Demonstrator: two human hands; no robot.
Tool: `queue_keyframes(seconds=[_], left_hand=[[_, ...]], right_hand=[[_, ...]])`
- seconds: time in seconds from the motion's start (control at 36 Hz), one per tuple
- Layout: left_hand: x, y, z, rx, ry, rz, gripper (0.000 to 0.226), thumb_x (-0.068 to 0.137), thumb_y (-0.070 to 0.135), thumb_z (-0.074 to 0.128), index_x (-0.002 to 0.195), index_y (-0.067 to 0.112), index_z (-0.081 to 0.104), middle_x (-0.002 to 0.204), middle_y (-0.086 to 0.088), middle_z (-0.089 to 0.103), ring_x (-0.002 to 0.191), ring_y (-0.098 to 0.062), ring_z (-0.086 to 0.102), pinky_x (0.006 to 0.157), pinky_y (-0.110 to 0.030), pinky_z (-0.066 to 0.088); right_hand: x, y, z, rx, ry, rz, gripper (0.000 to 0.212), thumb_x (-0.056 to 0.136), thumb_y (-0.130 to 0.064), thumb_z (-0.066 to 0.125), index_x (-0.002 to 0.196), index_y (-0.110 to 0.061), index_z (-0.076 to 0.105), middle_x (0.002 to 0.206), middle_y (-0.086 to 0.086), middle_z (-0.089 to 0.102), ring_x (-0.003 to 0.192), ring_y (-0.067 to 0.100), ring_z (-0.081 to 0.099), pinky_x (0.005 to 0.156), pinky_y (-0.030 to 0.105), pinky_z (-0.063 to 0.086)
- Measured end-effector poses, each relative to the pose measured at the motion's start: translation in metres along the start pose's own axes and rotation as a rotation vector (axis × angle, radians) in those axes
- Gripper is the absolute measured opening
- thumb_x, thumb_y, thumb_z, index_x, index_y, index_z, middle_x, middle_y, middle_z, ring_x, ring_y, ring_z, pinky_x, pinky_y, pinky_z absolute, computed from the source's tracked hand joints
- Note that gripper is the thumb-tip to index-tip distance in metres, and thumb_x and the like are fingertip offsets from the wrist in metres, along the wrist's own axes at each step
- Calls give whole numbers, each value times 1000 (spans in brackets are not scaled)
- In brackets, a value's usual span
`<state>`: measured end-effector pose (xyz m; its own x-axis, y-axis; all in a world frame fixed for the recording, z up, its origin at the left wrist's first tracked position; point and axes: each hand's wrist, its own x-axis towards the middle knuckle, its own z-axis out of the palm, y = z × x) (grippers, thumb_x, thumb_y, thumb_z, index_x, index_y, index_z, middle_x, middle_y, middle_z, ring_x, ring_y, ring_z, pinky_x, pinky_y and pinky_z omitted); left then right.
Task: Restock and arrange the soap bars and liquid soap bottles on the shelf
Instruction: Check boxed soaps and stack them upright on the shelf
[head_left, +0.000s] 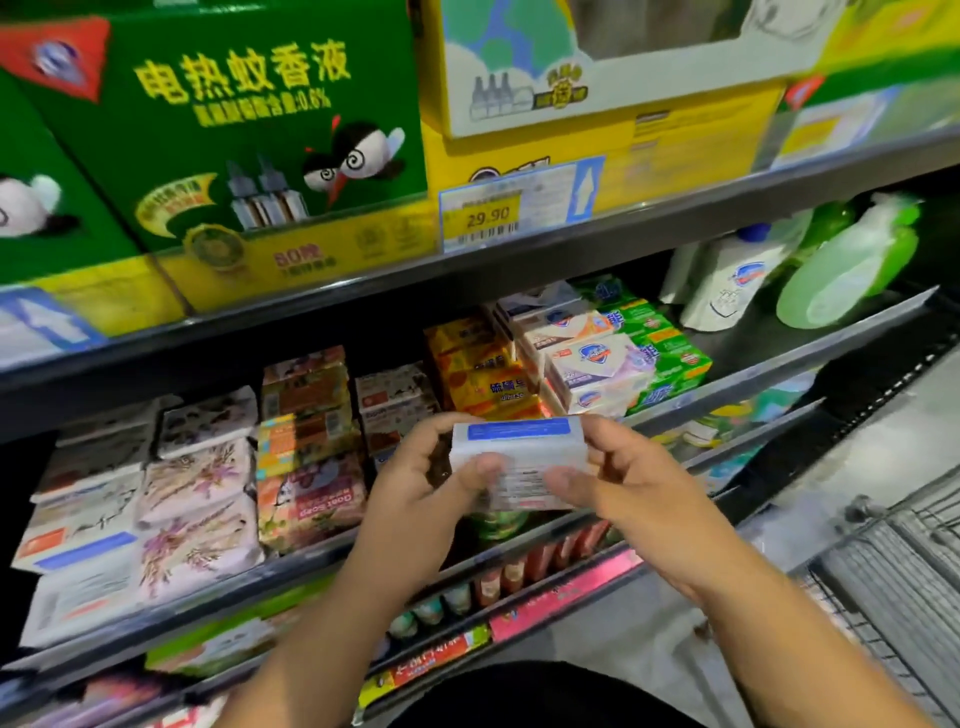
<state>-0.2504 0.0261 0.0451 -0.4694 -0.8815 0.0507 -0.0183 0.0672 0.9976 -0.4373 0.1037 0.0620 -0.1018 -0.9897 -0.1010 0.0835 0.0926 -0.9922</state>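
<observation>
Several tiers of grey metal shelving (234, 587) across the view, rails sloping up to the right. On the top tier, big green cardboard cartons with yellow print (234, 130). On the middle tier, rows of paper-wrapped soap bars (306, 447) stacked flat, with white and green plastic liquid soap bottles (737, 280) at the far right end. At the lower right, a wire trolley basket (893, 561). Smaller still, one white wrapped soap bar with a blue band (519, 457), held in the air just in front of the middle tier, near the yellow boxes (483, 379) and touching no stack as far as shows. Long axis left to right, roughly along the shelf front; blue-banded face turned up and away, printed face toward the camera. Gripped at its left end by the left hand (415, 488) and at its right end by the right hand (639, 488), thumbs (478, 470) pressed on the near face, remaining fingers curled behind. Looks like the placing step of restocking, bar in hand and not yet shelved. Calls next for picking a matching stack with room, then sliding the bar in flat, label outward.
</observation>
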Motion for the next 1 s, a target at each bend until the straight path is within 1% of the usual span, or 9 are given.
queue_keyframes(seconds=[0.11,0.19,0.31,0.36,0.42,0.56,0.72,0.89,1.0], left_hand=[[1,7,2,93,3,-34,43,85,41,63,127,43,55,117,19,60,90,-8,65,65,-28,58],[-2,5,-2,116,-76,-37,36,83,43,78,117,49,65,137,18,50,110,-6,62,79,-31,58],[-4,5,-8,289,-204,-10,57,66,42,90,117,51,65,146,32,36,139,6,32,110,-30,38],[-1,5,-7,413,-179,4,60,65,42,86,117,57,61,141,39,37,135,14,32,111,-23,35],[1,3,-6,451,-135,23,60,67,41,82,119,58,57,139,40,40,133,15,34,108,-13,34],[0,-3,1,267,-7,-90,51,64,45,91,106,59,65,119,25,65,112,5,59,87,-18,51],[1,2,19,-36,144,-135,45,74,44,84,108,20,66,99,8,77,92,-9,72,69,-18,54],[5,0,31,-12,238,-102,39,79,26,78,115,29,65,113,13,70,105,-7,67,80,-28,57],[2,-1,31,-35,154,-82,35,68,34,88,100,37,76,132,16,60,117,-1,60,82,-24,56]], right_hand=[[8,7,-4,-79,57,-11,50,82,-23,76,128,-29,58,120,-12,68,97,13,70,82,29,57],[13,9,-9,-173,117,-100,36,86,-34,75,117,-46,62,118,-23,63,93,5,66,78,19,52],[21,12,-11,25,130,-47,10,83,-29,74,93,-30,72,110,-10,71,102,15,66,82,40,54],[24,12,-13,220,87,73,10,77,-25,77,84,-20,73,94,0,73,83,21,69,61,37,56],[25,12,-16,349,7,149,21,71,-24,83,87,-13,73,90,11,72,70,23,69,49,30,54],[33,21,-31,302,-197,87,70,42,-20,98,108,-19,74,107,15,72,80,35,71,64,35,59],[37,18,-37,84,-178,69,40,68,-13,84,105,-14,69,102,3,77,96,15,72,77,21,55],[35,12,-37,-89,-73,-16,50,79,-24,74,125,-32,57,116,-20,67,90,8,69,80,29,57],[34,10,-40,-70,-72,-60,29,90,-24,66,115,-39,65,123,-21,63,99,16,68,74,38,59]])
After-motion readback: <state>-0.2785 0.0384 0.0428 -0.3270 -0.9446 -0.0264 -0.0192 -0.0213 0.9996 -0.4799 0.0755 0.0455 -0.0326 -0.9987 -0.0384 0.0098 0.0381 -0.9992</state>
